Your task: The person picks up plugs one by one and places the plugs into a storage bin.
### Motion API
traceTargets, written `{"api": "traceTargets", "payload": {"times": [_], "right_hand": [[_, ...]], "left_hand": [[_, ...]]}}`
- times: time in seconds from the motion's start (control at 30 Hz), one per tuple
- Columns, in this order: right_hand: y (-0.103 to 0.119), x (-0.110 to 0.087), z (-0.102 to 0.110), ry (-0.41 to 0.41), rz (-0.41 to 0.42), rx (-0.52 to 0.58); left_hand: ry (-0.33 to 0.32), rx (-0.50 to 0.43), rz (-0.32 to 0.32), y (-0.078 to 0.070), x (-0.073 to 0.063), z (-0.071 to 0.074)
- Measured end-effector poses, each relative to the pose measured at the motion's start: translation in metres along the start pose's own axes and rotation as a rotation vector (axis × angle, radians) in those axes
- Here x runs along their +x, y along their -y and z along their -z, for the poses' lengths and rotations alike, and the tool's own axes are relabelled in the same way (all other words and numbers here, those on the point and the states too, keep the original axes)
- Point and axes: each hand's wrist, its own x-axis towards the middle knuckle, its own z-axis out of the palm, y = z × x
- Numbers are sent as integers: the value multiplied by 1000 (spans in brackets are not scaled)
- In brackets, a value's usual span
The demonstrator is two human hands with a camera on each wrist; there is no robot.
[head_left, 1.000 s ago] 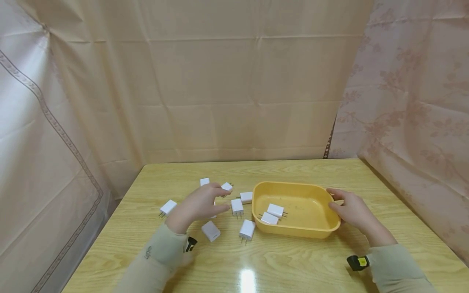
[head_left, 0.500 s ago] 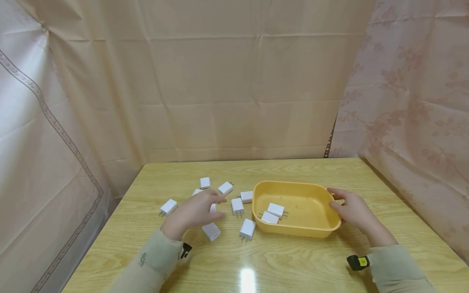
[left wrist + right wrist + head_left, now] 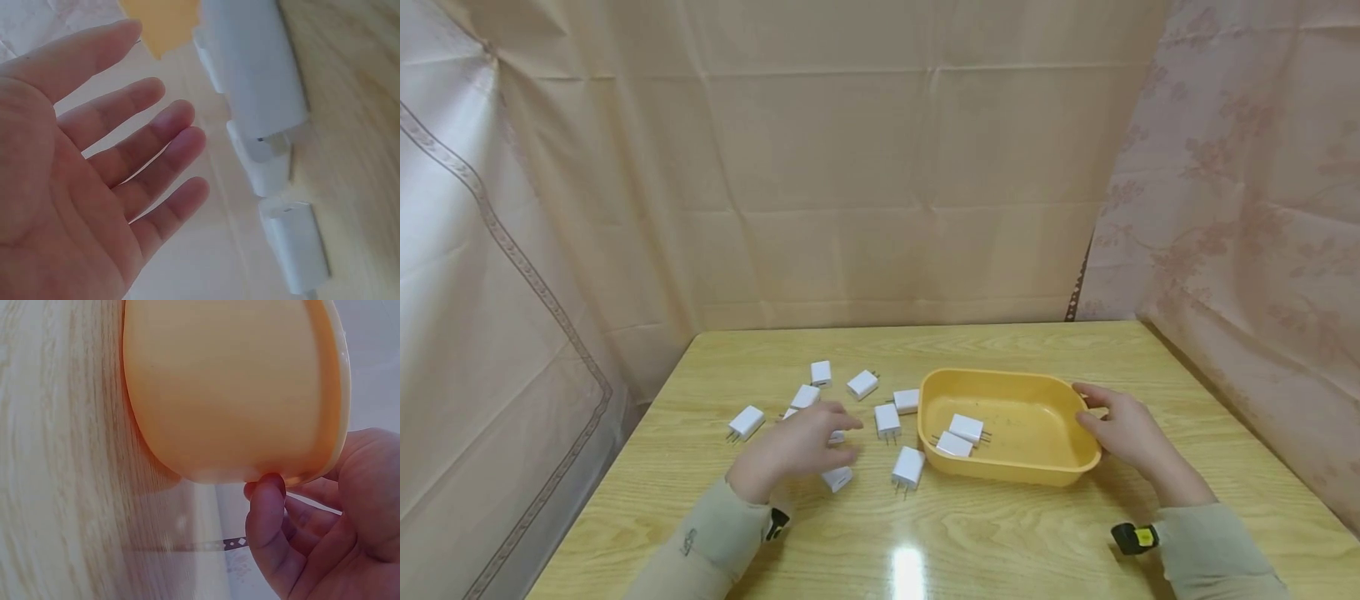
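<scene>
My left hand (image 3: pixel 797 442) hovers over a group of white charger plugs, its fingers loosely spread with nothing in them. The left wrist view shows the bare palm and fingers (image 3: pixel 181 153) beside a large near charger plug (image 3: pixel 256 69) and others behind it. A tilted charger plug (image 3: pixel 837 477) peeks out below the thumb, partly hidden by the hand. At the right end of a yellow plastic basin (image 3: pixel 1026 425), my right hand (image 3: pixel 1127 429) grips the rim with thumb and fingers. Two charger plugs (image 3: pixel 966 428) lie inside the basin, at its left end.
Several more charger plugs are scattered on the wooden table (image 3: pixel 1000 542), including one plug (image 3: pixel 746 422) at far left and another plug (image 3: pixel 907 468) near the basin's front left corner. A beige curtain (image 3: pixel 880 200) hangs behind the table, with cloth on both sides.
My left hand has moved left and slightly toward me, uncovering charger plugs behind it. My right hand and the basin have stayed in place.
</scene>
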Motion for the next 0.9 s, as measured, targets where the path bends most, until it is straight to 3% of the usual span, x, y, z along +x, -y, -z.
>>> {"api": "traceTargets", "payload": {"times": [0.43, 0.9], "right_hand": [[-4, -3, 0, -17, -8, -19], [-5, -2, -2, -24, 2, -13]], "left_hand": [[55, -2, 36, 3, -5, -8], [75, -7, 26, 9, -6, -9]]}}
